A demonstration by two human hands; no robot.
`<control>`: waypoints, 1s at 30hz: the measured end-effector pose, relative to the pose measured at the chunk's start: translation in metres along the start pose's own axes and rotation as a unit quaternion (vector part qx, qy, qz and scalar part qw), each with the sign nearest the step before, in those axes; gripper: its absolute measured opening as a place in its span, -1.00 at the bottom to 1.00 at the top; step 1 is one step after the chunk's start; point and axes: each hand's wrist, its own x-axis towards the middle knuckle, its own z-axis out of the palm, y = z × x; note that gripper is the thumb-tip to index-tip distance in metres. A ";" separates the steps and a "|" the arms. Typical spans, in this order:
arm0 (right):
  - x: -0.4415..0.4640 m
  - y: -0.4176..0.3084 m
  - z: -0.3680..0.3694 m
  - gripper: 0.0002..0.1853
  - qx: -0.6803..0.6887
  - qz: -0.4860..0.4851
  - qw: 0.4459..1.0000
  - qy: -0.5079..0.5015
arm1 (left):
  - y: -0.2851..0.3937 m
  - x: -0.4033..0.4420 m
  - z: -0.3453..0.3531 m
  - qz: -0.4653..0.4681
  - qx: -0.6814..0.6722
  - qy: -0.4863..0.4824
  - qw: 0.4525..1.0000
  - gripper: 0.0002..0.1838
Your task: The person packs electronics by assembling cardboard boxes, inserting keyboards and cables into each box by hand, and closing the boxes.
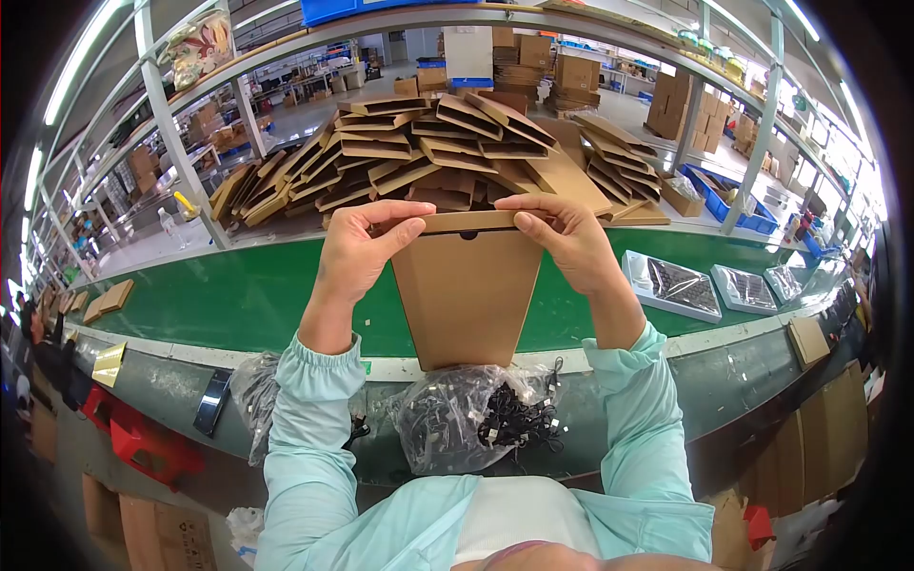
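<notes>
A flat brown cardboard box stands upright in front of me, its lower end at the near edge of the green belt. My left hand pinches the top left corner between thumb and fingers. At the top right corner, my right hand pinches the same edge. A small dark notch shows in the middle, under the top flap. Just below the box lies a clear plastic bag with black cables spilling from its right side.
Behind the belt is a large heap of folded cardboard boxes. Bagged trays lie on the belt at the right, with a blue crate beyond. A dark phone-like panel and a red stool are at the left.
</notes>
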 end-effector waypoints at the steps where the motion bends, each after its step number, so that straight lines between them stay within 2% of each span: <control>1: -0.001 0.000 0.001 -0.75 0.008 0.000 1.000 -0.002 | 0.000 -0.001 0.001 0.006 0.004 0.003 1.000 -0.78; 7: -0.005 -0.004 0.002 -0.75 0.007 -0.002 1.000 -0.009 | -0.002 -0.005 0.006 0.026 -0.002 0.025 0.999 -0.81; 10: -0.007 0.001 0.002 -0.75 -0.026 -0.039 0.999 -0.009 | -0.007 -0.008 0.006 0.060 -0.007 0.020 0.998 -0.82; 13: -0.007 0.011 -0.006 -0.75 -0.148 -0.120 0.982 -0.017 | -0.009 -0.013 0.009 0.080 -0.010 0.030 0.996 -0.81; 16: -0.014 0.011 -0.008 -0.74 -0.168 -0.122 0.978 -0.008 | -0.014 -0.016 0.004 0.083 -0.001 0.006 0.997 -0.76; 19: -0.015 0.009 -0.010 -0.62 -0.266 -0.205 0.941 -0.032 | -0.009 -0.020 0.003 0.088 0.006 -0.039 0.995 -0.69; 20: -0.015 0.014 -0.009 -0.50 -0.253 -0.191 0.948 -0.022 | -0.009 -0.021 0.001 0.091 0.034 -0.045 0.994 -0.63; 30: -0.011 0.026 -0.008 -0.47 -0.147 -0.135 0.979 -0.030 | -0.014 -0.018 0.003 0.081 0.014 -0.031 0.996 -0.58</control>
